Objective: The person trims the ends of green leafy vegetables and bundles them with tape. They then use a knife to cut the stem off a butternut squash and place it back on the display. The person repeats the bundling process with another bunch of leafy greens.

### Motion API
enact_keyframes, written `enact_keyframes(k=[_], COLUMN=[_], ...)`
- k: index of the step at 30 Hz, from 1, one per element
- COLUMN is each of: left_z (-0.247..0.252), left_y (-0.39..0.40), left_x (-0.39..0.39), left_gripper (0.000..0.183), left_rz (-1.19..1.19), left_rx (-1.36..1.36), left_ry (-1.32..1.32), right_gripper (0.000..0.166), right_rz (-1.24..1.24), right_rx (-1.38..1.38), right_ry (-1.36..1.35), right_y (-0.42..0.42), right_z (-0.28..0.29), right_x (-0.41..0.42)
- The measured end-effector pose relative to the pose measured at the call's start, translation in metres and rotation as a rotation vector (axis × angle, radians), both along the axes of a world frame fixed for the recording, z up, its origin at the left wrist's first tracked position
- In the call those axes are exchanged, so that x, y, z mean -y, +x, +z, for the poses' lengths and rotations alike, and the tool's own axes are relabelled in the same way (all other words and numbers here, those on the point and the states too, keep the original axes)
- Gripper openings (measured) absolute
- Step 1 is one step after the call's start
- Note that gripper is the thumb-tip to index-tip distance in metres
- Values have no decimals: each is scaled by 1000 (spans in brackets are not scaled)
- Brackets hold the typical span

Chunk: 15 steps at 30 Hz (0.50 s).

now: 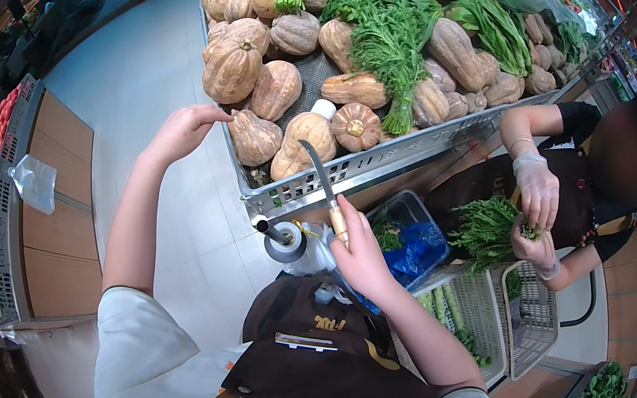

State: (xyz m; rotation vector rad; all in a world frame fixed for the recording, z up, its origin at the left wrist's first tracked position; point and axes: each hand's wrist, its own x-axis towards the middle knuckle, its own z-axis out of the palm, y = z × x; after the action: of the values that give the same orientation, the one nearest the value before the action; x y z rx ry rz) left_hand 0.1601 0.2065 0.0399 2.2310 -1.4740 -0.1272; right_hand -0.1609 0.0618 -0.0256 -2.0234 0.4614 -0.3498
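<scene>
My right hand (pixel 356 244) grips the light wooden handle of a knife (pixel 320 172). Its curved blade points up and left, over the near corner of the display crate (pixel 288 193). Raised at the crate's left corner, my left hand (pixel 186 131) appears to hold nothing. Its fingertips are at the edge of a tan pumpkin (pixel 254 140), and whether they touch it I cannot tell. Beside that lies a longer pumpkin (pixel 305 142), with a white cap-like object (pixel 324 108) at its far end. A small ribbed pumpkin (pixel 356 126) sits to the right.
Leafy green bundles (pixel 385 34) lie over the pumpkins. A roll on a metal post (pixel 285 241) stands before me. At right, a co-worker's gloved hand (pixel 536 186) is at a bunch of greens (pixel 485 228), above plastic baskets (pixel 531 333). A blue bag (pixel 418 246) lies in a bin.
</scene>
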Motion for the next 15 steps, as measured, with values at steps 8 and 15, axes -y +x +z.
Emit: enact_keyframes(k=[8,15], left_z=[-109,-175], left_y=[-62,-119], left_x=[-73,-87], left_gripper=[32,30], left_rz=[215,511], left_rx=[-214,-658], left_ry=[-384,-600], right_gripper=[50,55], right_rz=[-89,37], right_rx=[76,-73], right_ry=[-402,-448], right_y=[125,139], right_z=[-40,-32], right_x=[-4,-27])
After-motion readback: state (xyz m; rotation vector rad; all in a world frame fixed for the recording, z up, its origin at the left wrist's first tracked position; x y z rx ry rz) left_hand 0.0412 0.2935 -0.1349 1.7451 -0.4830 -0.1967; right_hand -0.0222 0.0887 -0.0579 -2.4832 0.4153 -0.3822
